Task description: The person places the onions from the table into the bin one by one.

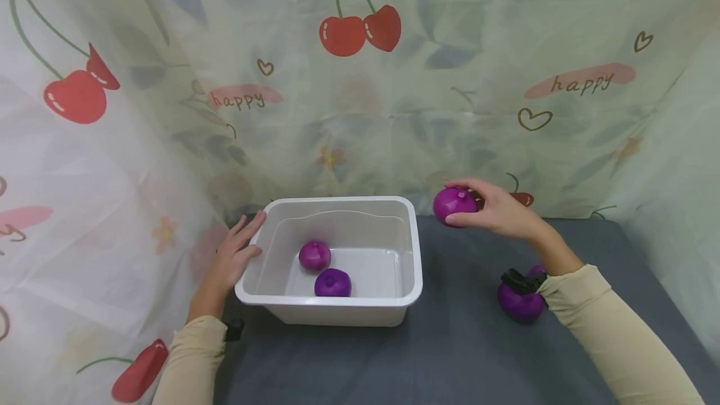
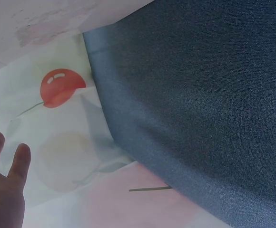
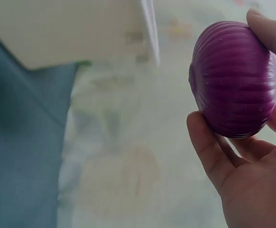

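While the right hand (image 1: 496, 208) held a purple onion (image 1: 452, 204) to the right of the white bin (image 1: 337, 314), its thumb and curled fingertips round the bulb and the palm apart from it, the likeliest mishap seemed a slip: the skin looked glossy, so a loosened pinch could have dropped it beside the bin. The left hand (image 1: 229, 261) lay at the bin's left rim, fingers extended and spread, grasping nothing; too hard a push there might have tipped or slid the bin. Inside, two more onions (image 1: 332, 283) rested near each other, and a fall from height could have knocked them about. Another onion (image 1: 520, 306) sat on the dark table (image 1: 450, 355), partly behind the black wrist device (image 1: 523, 281); a low sweep might have set it rolling.
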Action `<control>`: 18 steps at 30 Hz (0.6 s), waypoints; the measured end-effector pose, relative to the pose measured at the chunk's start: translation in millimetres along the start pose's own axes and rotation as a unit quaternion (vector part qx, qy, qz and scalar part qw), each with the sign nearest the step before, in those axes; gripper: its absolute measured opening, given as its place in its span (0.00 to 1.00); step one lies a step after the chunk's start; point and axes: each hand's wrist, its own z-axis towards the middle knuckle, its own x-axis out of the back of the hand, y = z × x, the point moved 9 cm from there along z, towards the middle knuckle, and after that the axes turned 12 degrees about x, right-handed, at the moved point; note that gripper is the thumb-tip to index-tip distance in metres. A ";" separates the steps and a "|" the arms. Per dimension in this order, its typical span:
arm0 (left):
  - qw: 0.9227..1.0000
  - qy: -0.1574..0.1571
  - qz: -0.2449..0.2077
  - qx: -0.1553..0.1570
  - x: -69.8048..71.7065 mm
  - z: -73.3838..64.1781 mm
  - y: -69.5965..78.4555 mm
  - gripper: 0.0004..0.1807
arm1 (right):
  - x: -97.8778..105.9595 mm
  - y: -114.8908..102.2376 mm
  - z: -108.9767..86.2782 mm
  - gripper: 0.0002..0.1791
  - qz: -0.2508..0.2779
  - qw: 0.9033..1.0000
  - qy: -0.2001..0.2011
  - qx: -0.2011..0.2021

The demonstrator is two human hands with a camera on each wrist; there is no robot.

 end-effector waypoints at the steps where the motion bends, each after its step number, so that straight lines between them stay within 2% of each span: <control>1: 1.000 0.001 0.000 -0.002 0.4 -0.3 0.2 0.38 | -3.4 -5.0 4.6 0.38 0.005 1.000 -0.006 0.006; 8: 1.000 0.004 -0.002 -0.015 0.5 -0.5 2.6 0.39 | -23.8 -36.1 34.5 0.38 0.018 0.999 -0.035 0.037; 12: 1.000 0.003 -0.009 -0.010 -0.5 0.3 2.6 0.39 | -35.7 -53.6 52.4 0.39 0.022 0.997 -0.045 0.052; 18: 1.000 -0.002 -0.012 0.004 1.4 0.2 1.2 0.39 | -52.0 -71.5 78.1 0.39 0.037 0.996 -0.030 0.072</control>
